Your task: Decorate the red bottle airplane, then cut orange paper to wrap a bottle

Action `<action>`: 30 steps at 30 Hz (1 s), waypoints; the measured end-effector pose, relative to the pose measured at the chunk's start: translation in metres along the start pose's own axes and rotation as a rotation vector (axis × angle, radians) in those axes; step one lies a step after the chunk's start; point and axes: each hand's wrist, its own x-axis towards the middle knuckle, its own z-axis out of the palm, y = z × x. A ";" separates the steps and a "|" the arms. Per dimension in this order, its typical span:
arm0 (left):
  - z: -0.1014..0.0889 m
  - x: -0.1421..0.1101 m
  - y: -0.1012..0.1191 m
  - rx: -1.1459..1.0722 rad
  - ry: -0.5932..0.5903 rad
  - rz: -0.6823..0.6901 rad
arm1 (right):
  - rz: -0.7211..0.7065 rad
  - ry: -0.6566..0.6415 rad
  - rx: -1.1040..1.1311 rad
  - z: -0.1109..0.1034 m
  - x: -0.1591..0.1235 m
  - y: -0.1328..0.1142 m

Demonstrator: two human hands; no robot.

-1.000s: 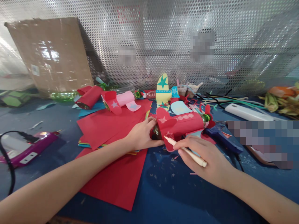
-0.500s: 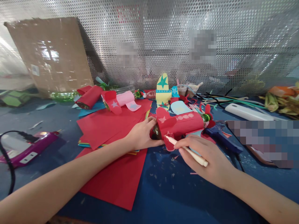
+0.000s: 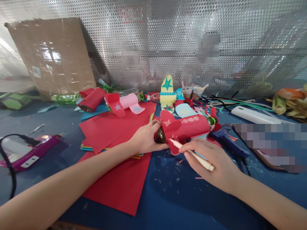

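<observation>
A plastic bottle wrapped in red paper, shaped like a toy plane (image 3: 194, 127), lies on its side on the blue table. My left hand (image 3: 147, 136) grips the bare end of this bottle plane. Pinched in my right hand (image 3: 211, 156) is a cream-coloured marker (image 3: 196, 159), its tip touching the lower red wing beside a star outline. Another star marks the upper wing, and pale circles run along the body. Under my left forearm lies a stack of red paper (image 3: 107, 127). A yellow paper plane with teal stars (image 3: 168, 94) stands behind.
Red and pink bottle planes (image 3: 123, 102) lie behind the paper. At left is a purple power strip (image 3: 35, 153); a cardboard box (image 3: 52, 57) leans on the perforated metal panel (image 3: 158, 35). To the right are a dark blue glue gun (image 3: 229, 143), a white tool (image 3: 255, 115) and a blurred-out tablet-like object (image 3: 268, 143).
</observation>
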 end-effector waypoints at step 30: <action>-0.002 0.000 0.002 -0.030 -0.018 -0.018 | 0.015 0.011 -0.007 -0.001 0.000 -0.002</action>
